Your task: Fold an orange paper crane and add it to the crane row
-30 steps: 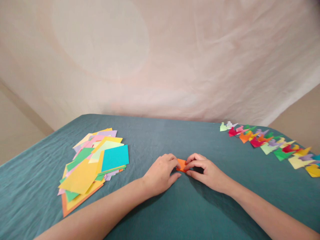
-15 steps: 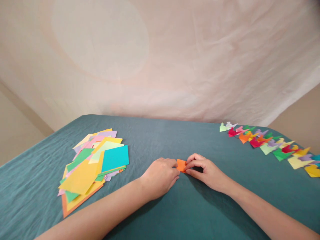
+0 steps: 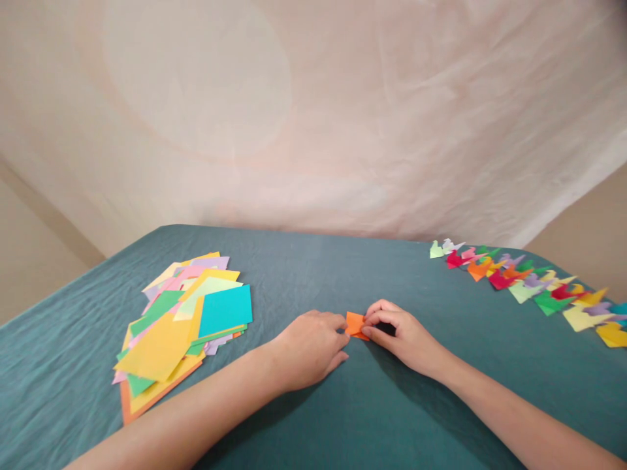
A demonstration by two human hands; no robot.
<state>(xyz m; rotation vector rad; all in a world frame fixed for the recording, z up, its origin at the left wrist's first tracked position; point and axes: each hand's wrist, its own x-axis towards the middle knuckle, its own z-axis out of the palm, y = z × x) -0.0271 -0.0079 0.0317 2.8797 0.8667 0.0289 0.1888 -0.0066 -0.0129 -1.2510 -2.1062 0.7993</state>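
A small folded orange paper [image 3: 354, 324] lies on the teal tablecloth [image 3: 304, 274] between my two hands. My right hand [image 3: 402, 336] pinches its right edge with thumb and fingers curled. My left hand [image 3: 313, 346] rests on the cloth with fingers bent, its fingertips touching the paper's left side. Most of the paper's right part is hidden under my right fingers.
A loose pile of coloured square sheets [image 3: 183, 316] lies at the left. A row of several small folded paper figures [image 3: 526, 281] runs along the right edge of the table. A pale draped cloth [image 3: 313, 117] hangs behind.
My left hand has slid back a little from the orange paper, uncovering more of it. My right hand keeps its pinch in about the same place.
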